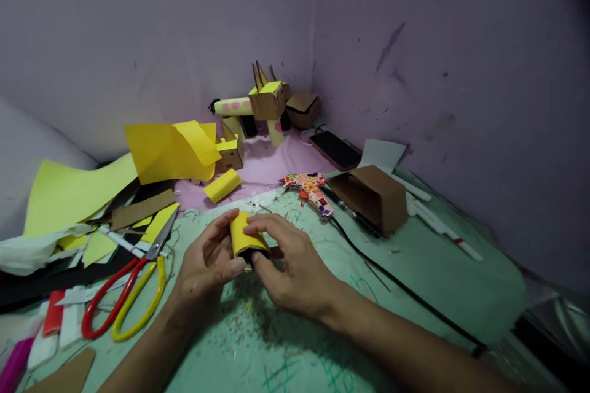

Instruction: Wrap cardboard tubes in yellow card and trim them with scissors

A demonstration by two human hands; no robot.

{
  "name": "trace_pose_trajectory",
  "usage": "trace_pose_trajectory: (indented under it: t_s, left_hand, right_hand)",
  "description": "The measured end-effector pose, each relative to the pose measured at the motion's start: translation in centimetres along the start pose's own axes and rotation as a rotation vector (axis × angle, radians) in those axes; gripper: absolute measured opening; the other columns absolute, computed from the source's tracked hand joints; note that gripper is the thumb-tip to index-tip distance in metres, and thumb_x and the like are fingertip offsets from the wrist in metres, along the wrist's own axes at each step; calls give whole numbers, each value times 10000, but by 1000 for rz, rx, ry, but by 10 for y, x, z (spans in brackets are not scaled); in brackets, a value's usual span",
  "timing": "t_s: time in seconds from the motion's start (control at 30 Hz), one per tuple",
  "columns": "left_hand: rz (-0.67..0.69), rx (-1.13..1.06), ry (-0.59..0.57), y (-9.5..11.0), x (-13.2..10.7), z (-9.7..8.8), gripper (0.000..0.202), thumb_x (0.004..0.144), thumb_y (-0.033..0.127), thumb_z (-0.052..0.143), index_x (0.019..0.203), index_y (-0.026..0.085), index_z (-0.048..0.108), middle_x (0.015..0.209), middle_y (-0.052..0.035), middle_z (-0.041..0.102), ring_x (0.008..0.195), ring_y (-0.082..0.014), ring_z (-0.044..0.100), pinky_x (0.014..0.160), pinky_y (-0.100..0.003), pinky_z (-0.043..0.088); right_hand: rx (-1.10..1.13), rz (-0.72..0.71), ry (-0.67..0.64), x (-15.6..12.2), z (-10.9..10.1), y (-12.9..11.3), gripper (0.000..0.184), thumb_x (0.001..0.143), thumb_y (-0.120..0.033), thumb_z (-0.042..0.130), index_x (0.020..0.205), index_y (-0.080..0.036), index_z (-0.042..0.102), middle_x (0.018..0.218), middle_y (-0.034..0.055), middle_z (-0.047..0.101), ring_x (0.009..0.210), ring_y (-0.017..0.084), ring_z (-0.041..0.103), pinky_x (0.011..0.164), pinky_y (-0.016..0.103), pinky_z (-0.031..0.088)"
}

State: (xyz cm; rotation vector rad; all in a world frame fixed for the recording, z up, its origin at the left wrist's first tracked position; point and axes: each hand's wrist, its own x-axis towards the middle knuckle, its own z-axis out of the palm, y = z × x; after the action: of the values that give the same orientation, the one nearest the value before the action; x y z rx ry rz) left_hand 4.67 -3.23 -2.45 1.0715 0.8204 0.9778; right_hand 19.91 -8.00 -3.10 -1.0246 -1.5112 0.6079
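Between my two hands is a short yellow paper-covered tube (pixel 247 234), its dark open end turned toward me. My left hand (pixel 205 264) has its fingers and thumb closed on the tube's left side. From the right, my right hand (pixel 288 258) pinches it, fingers on top and thumb by the lower rim. Just beyond lies another yellow tube (pixel 223 185). To the left of my left hand, scissors (pixel 138 276) with one red and one yellow handle lie with blades pointing away. A patterned hot glue gun (pixel 313 190) rests behind my right hand, its black cord running right.
Yellow paper sheets (pixel 161 150) and scraps are piled on the left. At the back stand a cardboard-headed animal figure (pixel 267 101) and a smaller cardboard head (pixel 229 155). A brown cardboard box (pixel 380 199) and a phone (pixel 335 148) lie to the right. Walls close the corner.
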Motion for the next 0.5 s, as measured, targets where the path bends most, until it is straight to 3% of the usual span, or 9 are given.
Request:
trace_pose_trajectory:
  t_s: [0.17, 0.33, 0.5]
  left_hand:
    - [-14, -12, 20, 1, 1, 3, 639, 487, 191, 871, 1093, 201, 667, 1121, -60, 683, 1148, -274, 576, 824, -216, 522]
    - [-98, -13, 65, 3, 3, 3, 695, 459, 220, 881, 1115, 176, 653, 1146, -93, 679, 1113, -304, 597, 807, -254, 529]
    - [-134, 17, 118, 4, 5, -5, 678, 486, 231, 878, 1125, 168, 659, 1086, -89, 711, 1039, -263, 639, 767, -229, 517]
  right_hand:
    - [23, -18, 17, 1, 1, -1, 307, 751, -32, 490, 1022, -159, 559, 1121, 121, 623, 1093, 188, 579, 941, 347, 490]
    - [23, 95, -41, 2, 0, -1, 328, 753, -86, 574, 1068, -179, 567, 1147, 86, 625, 1071, 191, 585, 846, 321, 528]
    - [-139, 178, 13, 16, -25, 2, 288, 803, -206, 599, 1089, -179, 592, 1147, 92, 653, 1047, 213, 610, 825, 345, 528]
